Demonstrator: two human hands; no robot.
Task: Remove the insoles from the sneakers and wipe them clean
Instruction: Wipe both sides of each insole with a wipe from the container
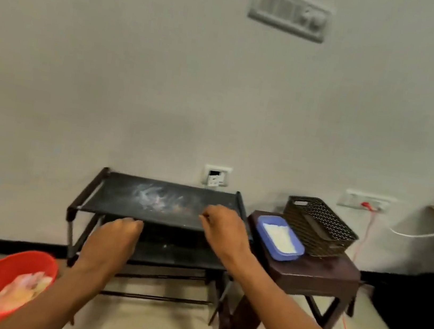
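No sneakers or insoles are in view. A black shoe rack [122, 195] with a dusty top shelf stands against the wall. My left hand [113, 239] is stretched out in front of the rack's front edge, fingers curled downward and holding nothing. My right hand [225, 228] hovers over the right front corner of the top shelf, fingers loosely bent, nothing in it. A red bowl [0, 270] with pale cloths in it sits on the floor at the lower left.
A dark brown stool [320, 273] stands right of the rack. It carries a blue tub [263, 226] of white powder and a dark woven basket [318, 228]. A red cable [359, 256] hangs from a wall socket. A black bag [418, 312] lies at far right.
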